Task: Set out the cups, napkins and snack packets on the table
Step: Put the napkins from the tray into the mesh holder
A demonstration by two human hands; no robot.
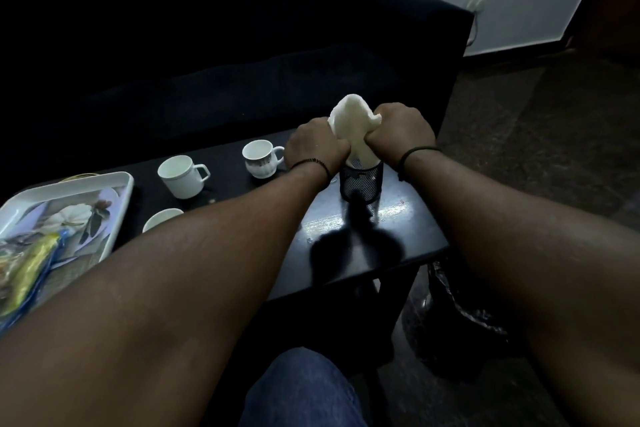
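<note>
Napkins (353, 128): white wad, soft and light, standing in a black mesh holder (361, 182) near the table's (408, 225) right edge. Left hand (317, 146) and right hand (398, 132) both closed around the wad. Likely crushes or tears easily; best pinched low, near the holder's rim.
</note>
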